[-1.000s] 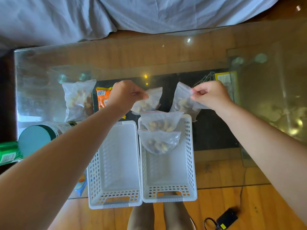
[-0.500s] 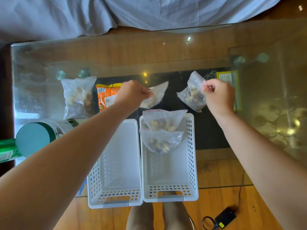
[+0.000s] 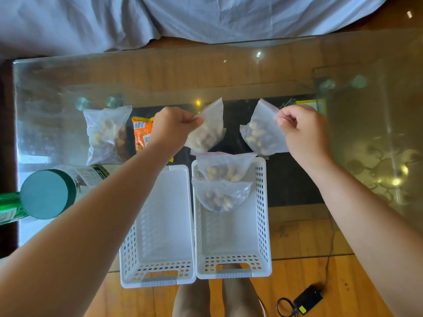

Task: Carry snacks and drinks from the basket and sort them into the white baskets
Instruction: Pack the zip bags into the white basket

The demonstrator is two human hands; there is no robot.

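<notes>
Head view, looking down: two white baskets sit side by side at the near edge of a glass bench (image 3: 229,72). Both are rectangular plastic with rows of round holes in the walls and a slot handle at the near end. Nothing shows inside the left white basket (image 3: 160,225). The right white basket (image 3: 262,225) holds two clear zip bags of nuts at its far end: the far bag in the basket (image 3: 225,167) has a pink seal strip and leans on the far rim, and the near bag in the basket (image 3: 220,194) lies just in front of it, overlapping it.

The left hand (image 3: 170,128) pinches the edge of a soft, clear bag of pale nuts, the left held bag (image 3: 207,131), which hangs just beyond the far rim of the right basket. The right hand (image 3: 302,129) pinches the top corner of the right held bag (image 3: 262,131), which hangs beside the first with a gap between them.

Farther left on the bench lie another clear bag of nuts (image 3: 105,133) and, just beside it, an orange foil packet (image 3: 142,133) partly hidden by the left wrist. A cylinder with a teal lid (image 3: 45,193) lies on its side at the left edge. Grey wrinkled cloth (image 3: 183,17) lies beyond the bench. A wooden floor (image 3: 297,236) shows through the glass, with a small black device (image 3: 306,298) and its cord on it.
</notes>
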